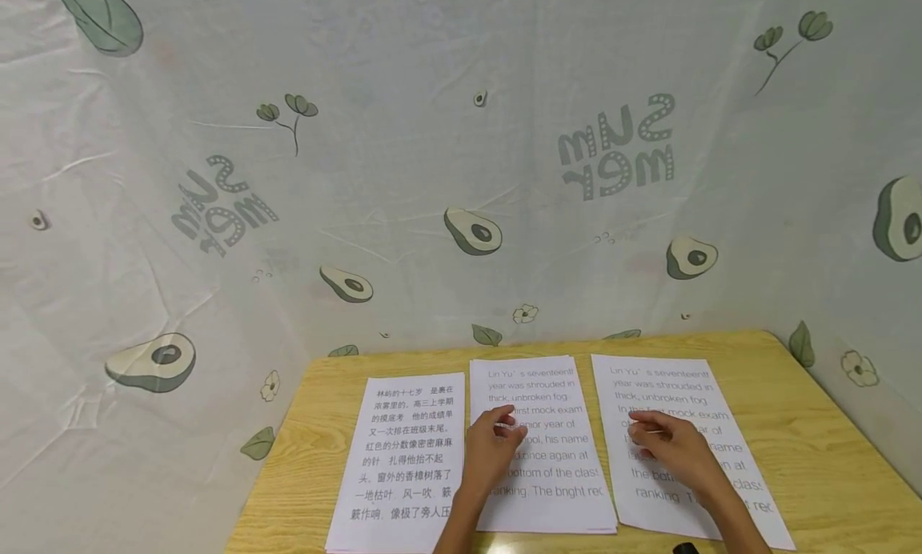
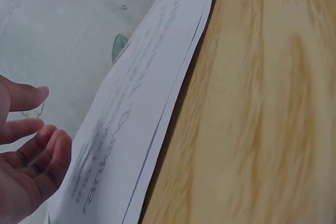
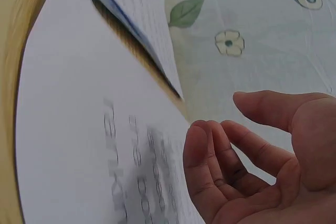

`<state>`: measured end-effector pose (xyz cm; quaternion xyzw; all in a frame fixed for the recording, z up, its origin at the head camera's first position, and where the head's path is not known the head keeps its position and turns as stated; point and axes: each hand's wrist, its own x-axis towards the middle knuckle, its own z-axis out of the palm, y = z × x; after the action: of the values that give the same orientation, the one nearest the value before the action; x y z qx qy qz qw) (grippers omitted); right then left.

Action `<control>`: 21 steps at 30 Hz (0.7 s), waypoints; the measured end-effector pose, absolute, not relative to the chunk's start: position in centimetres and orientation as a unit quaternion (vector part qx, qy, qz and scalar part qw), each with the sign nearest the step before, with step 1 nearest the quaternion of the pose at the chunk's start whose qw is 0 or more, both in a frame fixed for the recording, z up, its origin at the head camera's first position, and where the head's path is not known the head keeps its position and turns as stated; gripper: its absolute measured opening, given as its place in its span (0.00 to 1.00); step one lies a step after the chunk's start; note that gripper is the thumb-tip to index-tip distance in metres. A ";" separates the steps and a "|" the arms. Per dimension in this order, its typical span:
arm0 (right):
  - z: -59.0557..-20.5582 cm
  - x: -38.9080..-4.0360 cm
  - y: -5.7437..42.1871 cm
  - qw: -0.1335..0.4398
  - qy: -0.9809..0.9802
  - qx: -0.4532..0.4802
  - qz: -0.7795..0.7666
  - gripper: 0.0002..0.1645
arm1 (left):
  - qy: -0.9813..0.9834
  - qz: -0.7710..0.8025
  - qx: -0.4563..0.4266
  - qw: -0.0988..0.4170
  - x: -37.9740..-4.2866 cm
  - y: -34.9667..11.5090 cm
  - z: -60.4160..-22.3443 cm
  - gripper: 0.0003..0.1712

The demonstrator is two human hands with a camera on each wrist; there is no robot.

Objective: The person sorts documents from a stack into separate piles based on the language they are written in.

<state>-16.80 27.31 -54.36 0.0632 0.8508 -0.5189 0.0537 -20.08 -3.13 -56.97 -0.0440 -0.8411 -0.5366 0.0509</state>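
My left hand (image 1: pixel 493 451) hovers over the middle stack of printed English pages (image 1: pixel 555 512), fingers loosely curled and holding nothing. In the left wrist view, a gap separates the thumb and fingers of this left hand (image 2: pixel 32 163). Over the printed English sheet (image 1: pixel 651 514) at the right, my right hand (image 1: pixel 675 450) hangs with its fingers bent and nothing between them. The right wrist view shows the right hand's (image 3: pixel 247 171) thumb apart from its fingertips, the sheet lying below. Both hands cover some of the print.
A stack of pages with Chinese print (image 1: pixel 403 458) lies on the left of the wooden table (image 1: pixel 295 450). At the front edge a small black object (image 1: pixel 685 548) pokes into view. A pale cloth with avocado prints (image 1: pixel 403 218) hangs behind the table.
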 end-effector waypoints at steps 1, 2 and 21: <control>-54.4 -17.0 26.8 0.055 0.849 0.060 -0.521 0.32 | -0.844 -0.533 -0.042 0.051 -20.1 -3.5 -57.0 0.26; -54.4 -17.1 26.4 0.056 0.848 0.058 -0.524 0.31 | -0.846 -0.530 -0.038 0.050 -20.2 -4.0 -57.0 0.26; -55.4 -18.9 22.5 0.036 0.891 0.050 -0.449 0.30 | -0.886 -0.461 -0.006 0.050 -21.4 -9.3 -57.1 0.26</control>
<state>-18.89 22.50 -55.42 0.0504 0.8912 -0.4493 0.0359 -21.37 -9.25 -57.05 -0.0060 -0.8858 -0.4612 0.0504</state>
